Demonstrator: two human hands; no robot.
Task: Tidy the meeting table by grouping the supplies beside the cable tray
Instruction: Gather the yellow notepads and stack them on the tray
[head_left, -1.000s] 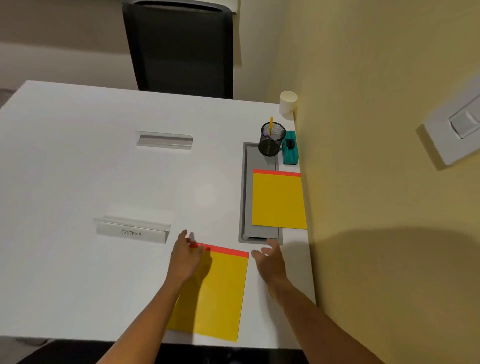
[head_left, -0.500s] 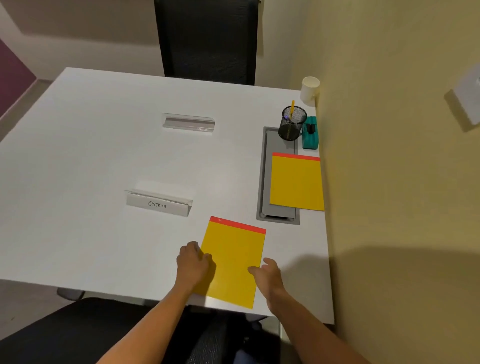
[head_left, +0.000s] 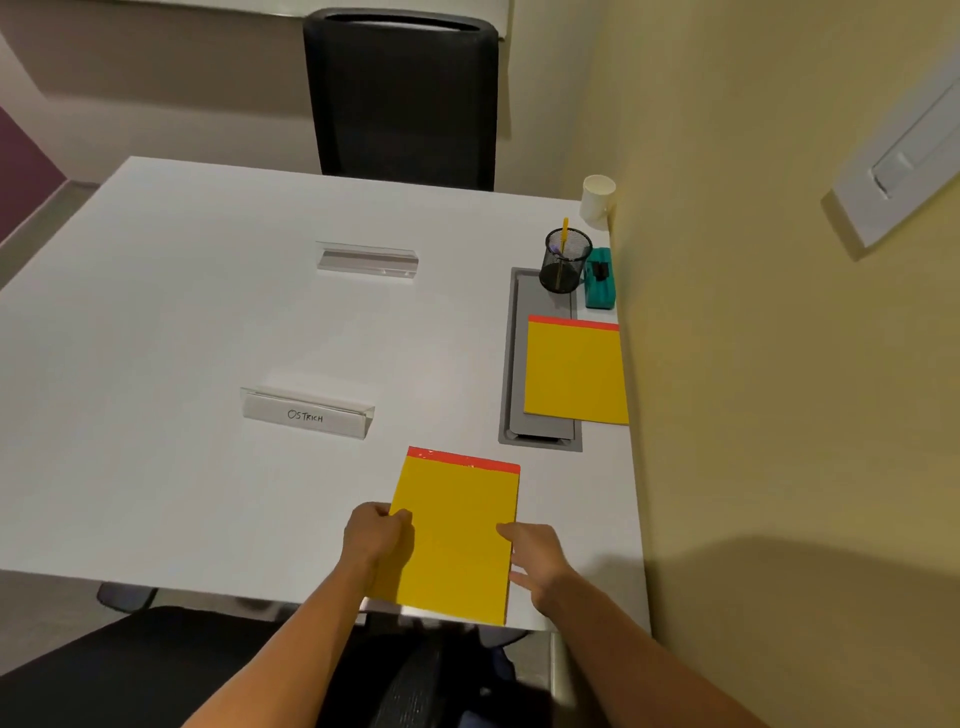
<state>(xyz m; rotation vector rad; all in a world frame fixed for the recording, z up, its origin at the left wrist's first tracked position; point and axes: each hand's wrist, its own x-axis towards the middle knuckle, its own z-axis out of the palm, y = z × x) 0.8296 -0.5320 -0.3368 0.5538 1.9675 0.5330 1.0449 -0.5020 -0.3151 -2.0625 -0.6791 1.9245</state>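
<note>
A yellow notepad (head_left: 457, 530) with a red top strip lies at the table's near edge, its bottom overhanging slightly. My left hand (head_left: 376, 535) grips its left edge, thumb on top. My right hand (head_left: 535, 558) touches its right edge with fingers spread. A second yellow notepad (head_left: 574, 371) lies partly over the grey cable tray (head_left: 511, 364) by the wall. A black mesh pen cup (head_left: 565, 260) with a yellow pen stands at the tray's far end, a teal box (head_left: 600, 286) beside it. Two clear name holders rest on the table, one labelled OSTRICH (head_left: 306, 413), one blank (head_left: 368, 258).
A white paper cup (head_left: 597, 200) stands in the far right corner against the yellow wall (head_left: 779, 364). A black chair (head_left: 400, 98) faces the white table (head_left: 156, 312) at its far side. Another black seat (head_left: 156, 670) is below the near edge.
The near notepad has been drawn toward the table's near edge. My left hand closed on its left edge and my right hand came against its right edge. The view tilted back.
</note>
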